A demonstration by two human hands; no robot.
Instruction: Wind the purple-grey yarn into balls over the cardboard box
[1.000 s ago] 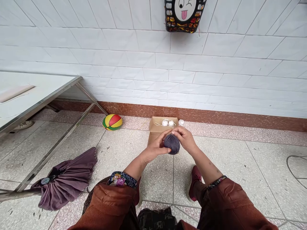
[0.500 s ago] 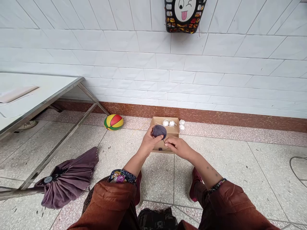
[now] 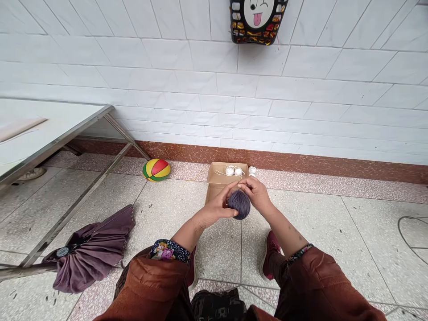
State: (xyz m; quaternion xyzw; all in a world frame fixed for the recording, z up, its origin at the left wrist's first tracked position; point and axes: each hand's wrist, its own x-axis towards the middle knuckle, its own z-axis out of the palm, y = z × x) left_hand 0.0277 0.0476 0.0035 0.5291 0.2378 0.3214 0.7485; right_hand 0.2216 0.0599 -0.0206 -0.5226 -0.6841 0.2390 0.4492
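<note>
My left hand (image 3: pixel 214 213) is closed around a dark purple-grey ball of yarn (image 3: pixel 240 206), thumb on its near side and fingers behind its left. At the top of the ball, my right hand (image 3: pixel 257 192) pinches with thumb and forefinger on the yarn strand, which is mostly hidden by the fingers. Beyond both hands lies an open cardboard box (image 3: pixel 219 178), partly covered by them. Two small white balls of thread (image 3: pixel 234 171) rest at its far side with loose ends. More white thread (image 3: pixel 252 170) shows just right of the box.
Left of the box sits a multicoloured ball (image 3: pixel 156 170). A folded purple umbrella (image 3: pixel 96 252) lies near the metal-framed table (image 3: pixel 67 133). Against the tiled wall hangs a black basket (image 3: pixel 256 38). A cable (image 3: pixel 401 227) lies on the floor at right.
The yarn ball has moved right and nearer to me, turned in my left hand. My right hand has shifted up from the ball's lower right to its top.
</note>
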